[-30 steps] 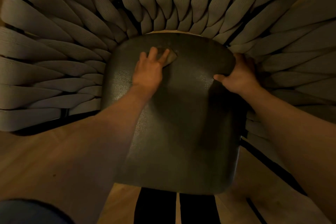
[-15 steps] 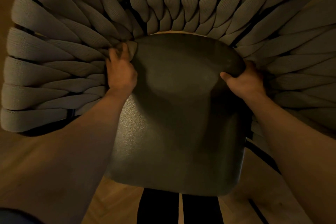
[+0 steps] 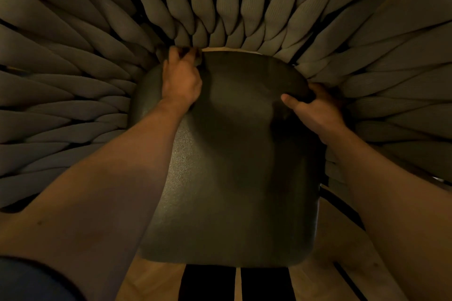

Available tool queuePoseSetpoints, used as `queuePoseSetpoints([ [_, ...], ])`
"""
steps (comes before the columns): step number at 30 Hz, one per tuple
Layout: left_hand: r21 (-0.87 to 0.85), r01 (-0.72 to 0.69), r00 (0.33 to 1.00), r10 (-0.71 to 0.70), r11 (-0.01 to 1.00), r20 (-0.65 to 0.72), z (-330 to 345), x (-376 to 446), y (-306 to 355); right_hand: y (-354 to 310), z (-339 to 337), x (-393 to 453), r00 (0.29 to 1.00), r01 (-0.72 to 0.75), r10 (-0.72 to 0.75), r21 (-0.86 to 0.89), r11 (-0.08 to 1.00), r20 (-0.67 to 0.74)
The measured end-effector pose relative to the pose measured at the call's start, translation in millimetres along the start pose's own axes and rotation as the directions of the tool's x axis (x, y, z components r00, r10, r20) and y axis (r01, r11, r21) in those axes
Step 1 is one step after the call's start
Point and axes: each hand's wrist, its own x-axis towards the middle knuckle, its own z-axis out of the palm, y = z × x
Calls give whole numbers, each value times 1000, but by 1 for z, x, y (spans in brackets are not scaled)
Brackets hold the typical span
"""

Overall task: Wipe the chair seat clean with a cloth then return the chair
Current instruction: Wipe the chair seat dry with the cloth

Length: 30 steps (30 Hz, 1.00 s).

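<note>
Both my hands are working the dark chair seat (image 3: 232,166) from above; my left hand (image 3: 181,80) is pressing a barely visible cloth (image 3: 197,57) into the back left corner, fingers curled over it; my right hand (image 3: 315,107) is gripping the seat's right rim, thumb on top. I am judging the seat stiff, pebble-grained and easy to slip on, the chair best steadied by that rim; padded ribbed fabric petals (image 3: 73,80) are fanning around it above a wooden floor (image 3: 151,281).
</note>
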Motion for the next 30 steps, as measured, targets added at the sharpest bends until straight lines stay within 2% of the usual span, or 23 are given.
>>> queuePoseSetpoints([
  [7,-41,-195,974,198,980,114,23,17,62,2,-7,-11,999,-9,8,48,999,36],
  [13,-94,-360,908,372,928,194,46,4,112,10,-11,-22,999,-6,2,73,997,44],
  [15,-63,-420,875,423,905,235,50,-3,127,15,-11,-25,999,-23,20,81,996,28],
  [20,-77,-598,745,589,798,312,71,-38,159,34,-10,-40,998,-55,56,134,989,-2],
  [24,-76,-784,567,760,616,318,75,-65,168,52,-2,-58,995,-63,76,199,978,-59],
  [26,-82,-807,534,782,584,321,74,-76,166,64,2,-69,993,-80,100,248,965,-68],
  [30,-126,-793,471,732,595,493,65,-114,161,91,11,-92,992,-57,92,351,935,-84],
])
